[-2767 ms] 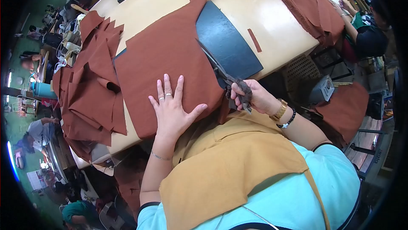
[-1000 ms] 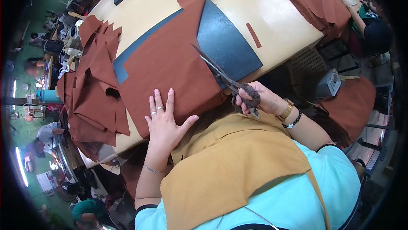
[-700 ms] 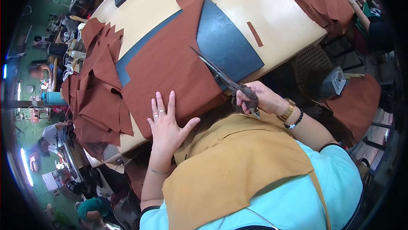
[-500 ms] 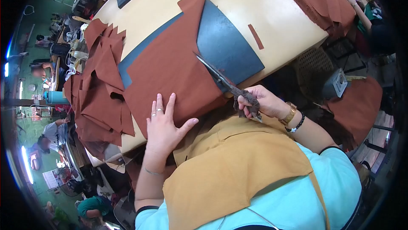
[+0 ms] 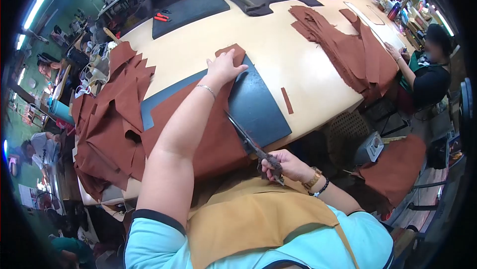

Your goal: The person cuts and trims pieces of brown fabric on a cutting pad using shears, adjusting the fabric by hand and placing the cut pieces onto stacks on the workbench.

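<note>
A large piece of reddish-brown fabric lies over a dark blue mat at the table's near edge. Stretched far forward, my left hand rests at the fabric's narrow far end, fingers spread. My right hand grips scissors by handles wrapped in dark, fuzzy cloth. Their long blades point away from me along the fabric's right edge, over the mat. How far the blades are parted cannot be made out. My left forearm hides part of the fabric.
Brown fabric scraps are heaped at left. A thin brown strip lies right of the mat. Farther off are red-handled pliers on a dark board and stacked brown pieces. A co-worker sits at right.
My left hand has moved from the near part of the fabric to its far end. The view has tilted up, showing more of the table. My right hand still holds the scissors beside the fabric's edge.
</note>
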### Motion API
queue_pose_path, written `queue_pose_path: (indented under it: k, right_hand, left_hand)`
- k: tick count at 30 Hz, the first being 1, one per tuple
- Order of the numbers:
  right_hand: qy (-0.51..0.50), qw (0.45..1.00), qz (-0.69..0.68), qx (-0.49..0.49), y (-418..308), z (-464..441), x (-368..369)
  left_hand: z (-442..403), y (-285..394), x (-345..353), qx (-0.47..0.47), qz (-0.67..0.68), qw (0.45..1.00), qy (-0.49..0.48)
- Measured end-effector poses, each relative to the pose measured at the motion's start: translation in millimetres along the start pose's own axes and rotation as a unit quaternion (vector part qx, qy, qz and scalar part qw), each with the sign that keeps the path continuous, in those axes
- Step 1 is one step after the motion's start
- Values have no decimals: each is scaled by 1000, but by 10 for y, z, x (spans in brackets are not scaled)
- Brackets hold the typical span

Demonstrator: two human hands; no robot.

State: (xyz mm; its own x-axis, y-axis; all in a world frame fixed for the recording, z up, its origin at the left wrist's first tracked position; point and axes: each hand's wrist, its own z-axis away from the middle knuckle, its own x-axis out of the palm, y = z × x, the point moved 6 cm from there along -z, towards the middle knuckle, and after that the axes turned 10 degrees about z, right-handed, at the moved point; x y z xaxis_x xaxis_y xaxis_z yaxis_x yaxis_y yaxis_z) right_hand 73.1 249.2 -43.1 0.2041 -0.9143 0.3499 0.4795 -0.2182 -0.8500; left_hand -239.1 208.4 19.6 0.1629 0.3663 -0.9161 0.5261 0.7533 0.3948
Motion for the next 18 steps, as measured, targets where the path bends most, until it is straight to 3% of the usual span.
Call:
queue_pose_path:
  k: [4, 5, 7, 8, 10, 12, 14, 15, 18]
  right_hand:
    - [8, 1000, 5, 7, -47, 30, -2]
    - [9, 1000, 8, 12, -54, 27, 2]
    - [-1, 1000, -2, 15, 5, 4, -31]
    - [-6, 1000, -8, 15, 31, -6, -43]
    - [-3, 1000, -21, 14, 32, -5, -35]
    - [-5, 1000, -20, 9, 44, -8, -38]
    - [3, 1000, -9, 10, 38, -8, -42]
    - [2, 1000, -10, 14, 24, 0, -41]
    - [2, 1000, -18, 12, -4, 11, -55]
  left_hand:
    - [-161, 43, 58, 14, -15, 999, -48]
    - [-214, 15, 88, 23, 117, 990, -73]
    - [-276, 1, 86, 37, 370, 921, -118]
    - [-300, 7, 47, 53, 554, 823, -114]
    - [-283, -120, -235, 24, 627, 777, -55]
    - [-244, -355, -407, 118, 522, 834, 132]
    - [113, -391, -581, 180, 278, 936, 119]
    - [321, -398, -638, 211, 147, 960, 107]
    - [864, -498, -468, 285, -20, 956, -66]
